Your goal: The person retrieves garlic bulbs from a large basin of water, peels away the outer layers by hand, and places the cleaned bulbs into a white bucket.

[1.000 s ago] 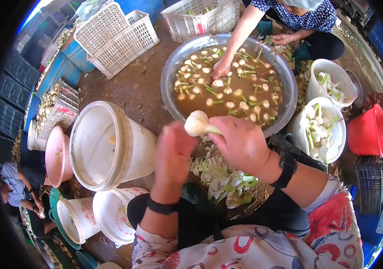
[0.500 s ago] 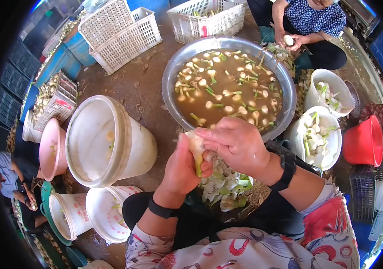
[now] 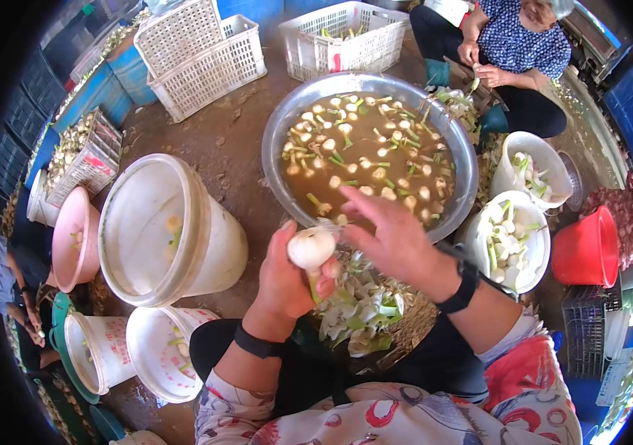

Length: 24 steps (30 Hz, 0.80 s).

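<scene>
In my left hand (image 3: 284, 274) is a white garlic bulb (image 3: 311, 248), its round end up and its green stem pointing down between my closed fingers. My right hand (image 3: 390, 236) is just to the right of the bulb, thumb and fingers spread apart. A thin wisp of pale skin shows between the bulb and my right thumb. Below my hands lies a heap of garlic peelings (image 3: 361, 315) between my knees. Beyond them a wide metal basin (image 3: 275, 174) holds brown water with many garlic bulbs floating in it.
White buckets (image 3: 546, 259) of garlic and a red bucket (image 3: 589, 248) stand at right. A large white bucket (image 3: 223, 233) and a pink tub (image 3: 88, 245) are at left. White crates (image 3: 209, 70) sit behind. A co-worker (image 3: 513, 44) handles garlic at the far right.
My right hand has come off the bulb and its fingers have spread. The bulb now shows a smooth, white round end, still in my left hand.
</scene>
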Motion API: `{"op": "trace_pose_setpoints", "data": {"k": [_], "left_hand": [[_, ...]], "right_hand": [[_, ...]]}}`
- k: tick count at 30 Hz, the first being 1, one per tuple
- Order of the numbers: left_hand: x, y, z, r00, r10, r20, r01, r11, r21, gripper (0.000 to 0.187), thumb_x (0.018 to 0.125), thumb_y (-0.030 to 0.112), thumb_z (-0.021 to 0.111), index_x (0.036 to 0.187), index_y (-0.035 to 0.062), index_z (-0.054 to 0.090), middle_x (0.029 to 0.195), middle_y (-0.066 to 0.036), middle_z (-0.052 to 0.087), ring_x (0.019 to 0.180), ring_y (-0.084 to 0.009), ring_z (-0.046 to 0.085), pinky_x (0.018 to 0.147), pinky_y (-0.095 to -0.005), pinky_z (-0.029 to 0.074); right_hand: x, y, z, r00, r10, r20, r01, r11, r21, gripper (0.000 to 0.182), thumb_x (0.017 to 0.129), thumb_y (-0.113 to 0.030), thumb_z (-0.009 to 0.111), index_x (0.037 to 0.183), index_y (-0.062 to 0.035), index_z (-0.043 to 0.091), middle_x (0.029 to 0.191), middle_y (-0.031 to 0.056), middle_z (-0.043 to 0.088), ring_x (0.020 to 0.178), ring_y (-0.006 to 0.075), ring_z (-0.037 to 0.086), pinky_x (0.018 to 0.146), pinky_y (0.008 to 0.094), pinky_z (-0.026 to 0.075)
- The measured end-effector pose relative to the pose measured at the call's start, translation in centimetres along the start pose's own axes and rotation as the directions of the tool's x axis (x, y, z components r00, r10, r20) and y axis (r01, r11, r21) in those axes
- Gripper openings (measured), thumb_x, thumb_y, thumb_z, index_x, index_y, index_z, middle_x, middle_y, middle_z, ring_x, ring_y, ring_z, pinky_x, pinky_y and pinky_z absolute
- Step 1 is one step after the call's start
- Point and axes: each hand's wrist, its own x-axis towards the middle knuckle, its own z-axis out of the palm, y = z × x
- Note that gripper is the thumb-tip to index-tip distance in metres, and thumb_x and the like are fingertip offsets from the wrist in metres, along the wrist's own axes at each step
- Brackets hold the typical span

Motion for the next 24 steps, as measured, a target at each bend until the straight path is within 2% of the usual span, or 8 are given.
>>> {"op": "trace_pose_setpoints", "data": {"k": [4,9,12,17,19,20,22,24], "left_hand": [[0.4,-0.3,-0.9,0.976,-0.146,0.160,0.175,0.967,-0.185,0.050,0.082,0.051,0.027,0.075,0.0100,0.055,0.051,-0.005,0.049,0.036,-0.0159,0.040,0.035,-0.0269,0.033],[0.1,-0.6,-0.6,0.987,-0.107,0.122,0.087,0.983,0.160,0.042,0.082,0.045,0.034,0.081,0.0076,0.053,0.063,-0.012,0.055,0.045,-0.0199,0.049,0.042,-0.0279,0.040],[0.4,-1.0,0.2,0.991,0.108,0.083,-0.104,0.993,-0.050,0.036,0.082,0.039,0.039,0.086,0.0056,0.052,0.079,-0.015,0.057,0.057,-0.0220,0.054,0.053,-0.0289,0.044],[2.7,-0.1,-2.1,0.932,0.363,0.016,-0.356,0.921,-0.158,0.015,0.087,0.019,0.039,0.091,0.0081,0.049,0.093,-0.010,0.053,0.080,-0.0213,0.054,0.069,-0.0301,0.046],[3.3,-0.4,-1.5,0.928,0.371,-0.039,-0.373,0.921,-0.112,0.015,0.087,0.020,0.041,0.091,0.0073,0.049,0.093,-0.010,0.053,0.081,-0.0208,0.054,0.072,-0.0297,0.046],[3.5,-0.8,-1.2,0.914,0.391,-0.106,-0.400,0.913,-0.076,0.016,0.087,0.020,0.042,0.092,0.0065,0.048,0.094,-0.010,0.053,0.082,-0.0203,0.054,0.075,-0.0292,0.046],[3.6,-1.4,-1.2,0.894,0.447,-0.025,-0.444,0.893,0.076,0.016,0.086,0.019,0.045,0.094,0.0054,0.047,0.091,-0.008,0.054,0.082,-0.0182,0.054,0.078,-0.0277,0.044],[4.3,-1.2,-2.6,0.689,0.633,-0.353,-0.587,0.773,0.239,0.016,0.085,0.017,0.047,0.096,0.0048,0.046,0.087,-0.005,0.056,0.082,-0.0165,0.054,0.078,-0.0267,0.043]], "right_hand": [[0.2,-1.6,-0.9,0.979,0.000,0.205,-0.063,0.953,0.297,0.016,0.073,-0.014,0.057,0.086,-0.0047,0.061,0.078,0.0096,0.056,0.075,0.0236,0.056,0.066,0.0331,0.044],[0.2,-1.2,-0.9,0.999,0.015,0.030,-0.015,1.000,0.004,0.020,0.078,-0.019,0.054,0.066,-0.0037,0.056,0.068,0.0121,0.055,0.067,0.0269,0.055,0.058,0.0357,0.044],[0.9,3.4,-1.6,0.960,0.242,0.145,-0.169,0.905,-0.390,0.032,0.081,-0.031,0.048,0.063,-0.0045,0.054,0.061,0.0145,0.054,0.060,0.0282,0.056,0.054,0.0370,0.044],[-1.0,0.7,0.7,0.986,0.113,0.124,-0.125,0.988,0.095,0.030,0.079,-0.032,0.050,0.080,-0.0038,0.058,0.069,0.0159,0.057,0.063,0.0294,0.057,0.059,0.0361,0.045],[-1.8,-0.6,0.5,0.674,0.252,0.694,-0.601,0.734,0.317,0.026,0.078,-0.028,0.053,0.082,-0.0021,0.055,0.072,0.0166,0.057,0.065,0.0300,0.057,0.061,0.0377,0.045],[-2.5,-0.4,1.0,0.680,0.278,0.678,-0.622,0.710,0.332,0.026,0.078,-0.028,0.053,0.082,-0.0021,0.055,0.072,0.0166,0.057,0.065,0.0300,0.057,0.061,0.0377,0.045],[-3.3,0.3,1.6,0.854,0.254,0.455,-0.326,0.941,0.087,0.025,0.078,-0.026,0.051,0.080,-0.0015,0.054,0.069,0.0167,0.056,0.063,0.0294,0.057,0.059,0.0386,0.044],[-3.4,3.7,1.3,0.906,-0.055,0.420,0.149,0.970,-0.194,0.018,0.080,-0.019,0.048,0.078,-0.0028,0.054,0.062,0.0159,0.054,0.059,0.0275,0.057,0.049,0.0361,0.045]]}}
